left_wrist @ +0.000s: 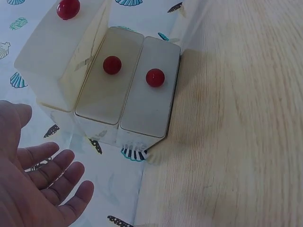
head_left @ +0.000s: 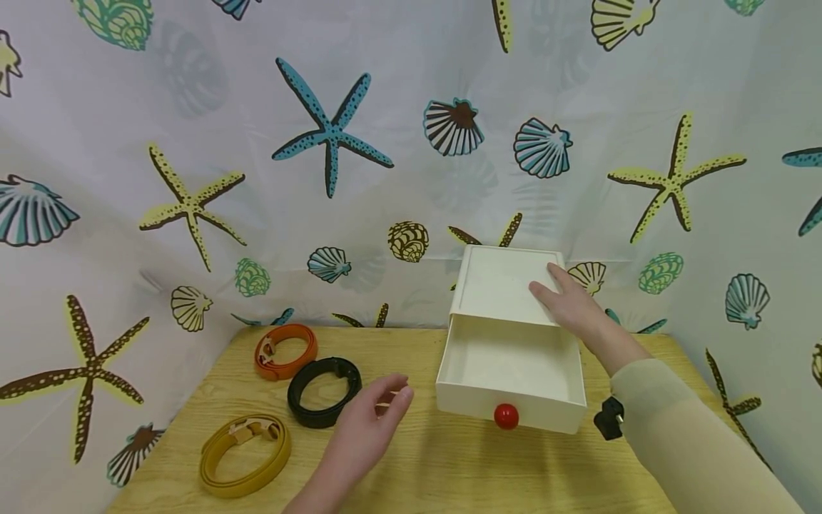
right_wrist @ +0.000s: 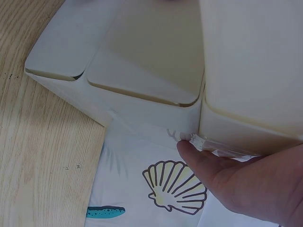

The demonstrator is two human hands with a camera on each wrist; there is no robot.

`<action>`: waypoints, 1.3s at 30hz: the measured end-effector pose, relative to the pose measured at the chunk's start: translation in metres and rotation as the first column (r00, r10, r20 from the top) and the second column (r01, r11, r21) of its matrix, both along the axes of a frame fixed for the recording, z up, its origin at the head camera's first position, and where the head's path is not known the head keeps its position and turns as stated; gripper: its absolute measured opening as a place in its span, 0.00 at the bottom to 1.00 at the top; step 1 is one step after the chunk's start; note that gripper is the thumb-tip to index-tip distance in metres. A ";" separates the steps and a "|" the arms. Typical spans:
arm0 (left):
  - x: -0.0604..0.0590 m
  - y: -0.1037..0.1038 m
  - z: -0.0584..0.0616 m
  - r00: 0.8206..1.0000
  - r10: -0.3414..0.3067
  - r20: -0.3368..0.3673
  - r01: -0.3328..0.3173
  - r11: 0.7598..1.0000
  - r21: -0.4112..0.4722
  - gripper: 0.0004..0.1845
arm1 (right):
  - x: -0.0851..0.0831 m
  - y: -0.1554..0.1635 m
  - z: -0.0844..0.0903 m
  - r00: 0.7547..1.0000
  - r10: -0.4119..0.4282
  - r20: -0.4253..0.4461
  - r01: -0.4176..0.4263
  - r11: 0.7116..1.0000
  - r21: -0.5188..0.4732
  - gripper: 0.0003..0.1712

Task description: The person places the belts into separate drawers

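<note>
A small white drawer cabinet (head_left: 497,285) stands at the back right of the wooden table (head_left: 449,471). Its top drawer (head_left: 510,360) is pulled out, shows nothing inside, and has a red knob (head_left: 506,416). My right hand (head_left: 565,296) rests flat on the cabinet's top, and its fingers (right_wrist: 213,165) touch the top's edge. My left hand (head_left: 385,400) hovers over the table with relaxed fingers and holds nothing, just right of a coiled black belt (head_left: 324,391). In the left wrist view the open palm (left_wrist: 42,184) faces the drawer fronts, and two lower drawers' knobs (left_wrist: 112,65) show.
A coiled orange belt (head_left: 285,351) lies behind the black one and a coiled yellow belt (head_left: 244,455) lies near the front left. A curtain with starfish and shells (head_left: 327,135) hangs close behind and around the table. A small black device (head_left: 609,417) sits by my right sleeve.
</note>
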State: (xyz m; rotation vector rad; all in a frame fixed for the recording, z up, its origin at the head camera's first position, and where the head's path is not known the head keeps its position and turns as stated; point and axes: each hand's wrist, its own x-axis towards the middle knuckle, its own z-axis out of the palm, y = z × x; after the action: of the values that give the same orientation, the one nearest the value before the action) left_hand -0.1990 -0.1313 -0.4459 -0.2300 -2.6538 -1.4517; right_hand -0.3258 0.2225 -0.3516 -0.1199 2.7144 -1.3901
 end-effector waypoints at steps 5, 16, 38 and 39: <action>-0.002 -0.004 -0.001 0.997 0.003 -0.071 -0.009 0.997 -0.078 0.29 | 0.001 0.000 0.000 1.000 0.002 -0.006 -0.002 1.000 0.006 0.49; -0.011 -0.012 -0.006 0.981 0.052 -0.189 -0.107 0.950 -0.294 0.30 | 0.002 -0.001 0.002 1.000 -0.006 0.005 0.006 1.000 -0.002 0.49; -0.036 -0.042 -0.033 0.934 0.051 -0.352 -0.225 0.852 -0.473 0.29 | 0.001 -0.001 0.000 1.000 -0.005 -0.001 0.005 1.000 0.001 0.49; -0.037 -0.043 -0.033 0.938 0.053 -0.344 -0.222 0.851 -0.475 0.29 | 0.001 -0.001 0.000 1.000 -0.005 -0.001 0.005 1.000 0.000 0.50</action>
State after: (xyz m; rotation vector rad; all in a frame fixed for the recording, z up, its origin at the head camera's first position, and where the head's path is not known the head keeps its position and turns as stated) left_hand -0.2364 -0.1743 -0.4790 -0.2773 -2.6488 -0.5780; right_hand -0.3249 0.2219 -0.3516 -0.1137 2.7176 -1.3914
